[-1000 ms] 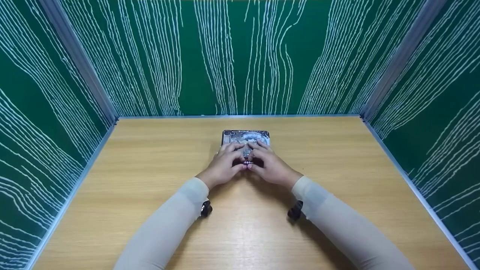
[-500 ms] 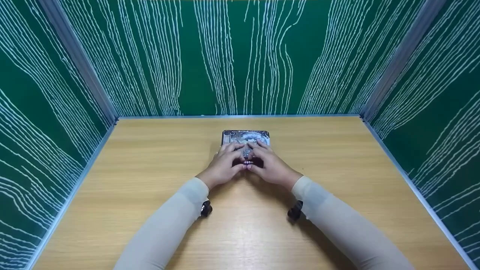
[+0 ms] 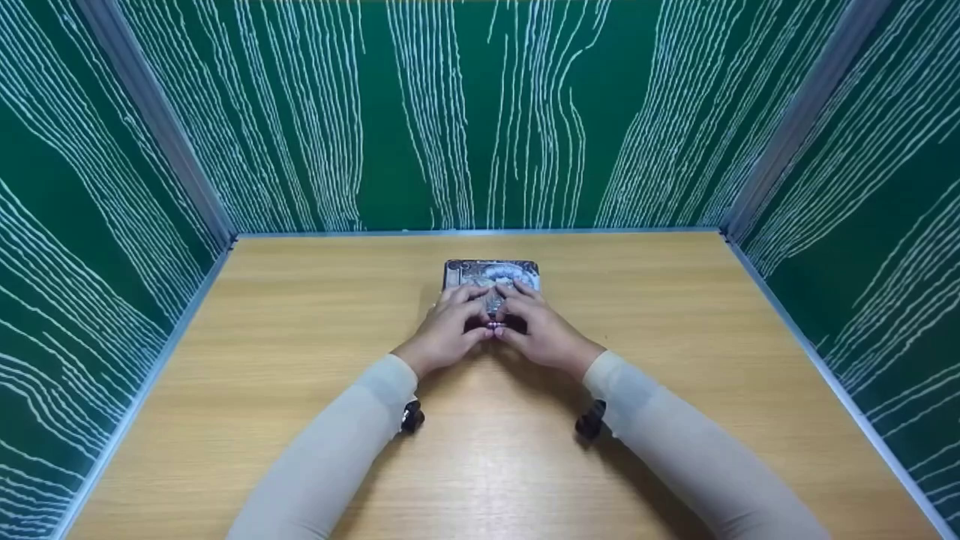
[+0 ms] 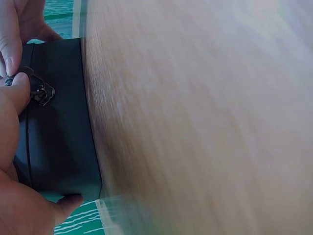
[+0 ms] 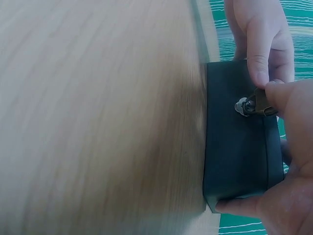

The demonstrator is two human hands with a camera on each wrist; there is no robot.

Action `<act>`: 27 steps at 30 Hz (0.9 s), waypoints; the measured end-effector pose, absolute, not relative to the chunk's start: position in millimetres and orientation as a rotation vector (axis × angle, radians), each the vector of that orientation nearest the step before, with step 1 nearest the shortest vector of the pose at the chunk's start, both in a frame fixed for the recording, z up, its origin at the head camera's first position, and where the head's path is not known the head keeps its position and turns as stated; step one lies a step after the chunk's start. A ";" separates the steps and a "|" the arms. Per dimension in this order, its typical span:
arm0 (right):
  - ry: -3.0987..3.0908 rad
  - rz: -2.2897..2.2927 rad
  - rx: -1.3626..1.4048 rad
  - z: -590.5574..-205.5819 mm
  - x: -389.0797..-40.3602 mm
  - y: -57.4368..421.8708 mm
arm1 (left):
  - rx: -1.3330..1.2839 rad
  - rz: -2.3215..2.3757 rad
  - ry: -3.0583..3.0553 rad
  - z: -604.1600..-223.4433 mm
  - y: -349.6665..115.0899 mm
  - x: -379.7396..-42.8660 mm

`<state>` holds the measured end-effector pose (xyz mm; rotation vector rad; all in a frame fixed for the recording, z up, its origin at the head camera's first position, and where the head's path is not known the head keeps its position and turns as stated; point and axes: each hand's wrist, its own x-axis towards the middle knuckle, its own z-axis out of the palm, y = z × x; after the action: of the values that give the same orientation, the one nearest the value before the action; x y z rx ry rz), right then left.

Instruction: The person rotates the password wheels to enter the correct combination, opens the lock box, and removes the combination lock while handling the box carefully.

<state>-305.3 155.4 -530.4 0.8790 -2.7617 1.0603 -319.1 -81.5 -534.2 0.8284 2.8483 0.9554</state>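
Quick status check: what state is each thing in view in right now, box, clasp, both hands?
Box: flat on the table, lid down.
Clasp: on the dark front side, pinched by fingertips; latched or not cannot be told.
Left hand: grip on the box, thumb at the clasp.
Right hand: grip on the box, thumb at the clasp.

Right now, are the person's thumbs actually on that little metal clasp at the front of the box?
Touching. The right wrist view shows the right hand pinching the metal clasp on the dark box; the left wrist view shows the left hand pressing it too.
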 end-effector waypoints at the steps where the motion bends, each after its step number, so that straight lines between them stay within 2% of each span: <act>1: -2.767 1.061 0.874 -530.2 -305.3 155.4 | 0.830 0.958 2.848 -534.0 -81.6 -319.2; 27: -2.734 1.049 0.902 -530.9 -306.8 155.2 | 0.848 0.958 2.851 -536.0 -82.2 -320.6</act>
<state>-306.8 155.2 -530.9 0.9024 -2.7339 1.0494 -320.6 -82.2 -536.0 0.8480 2.8509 0.9578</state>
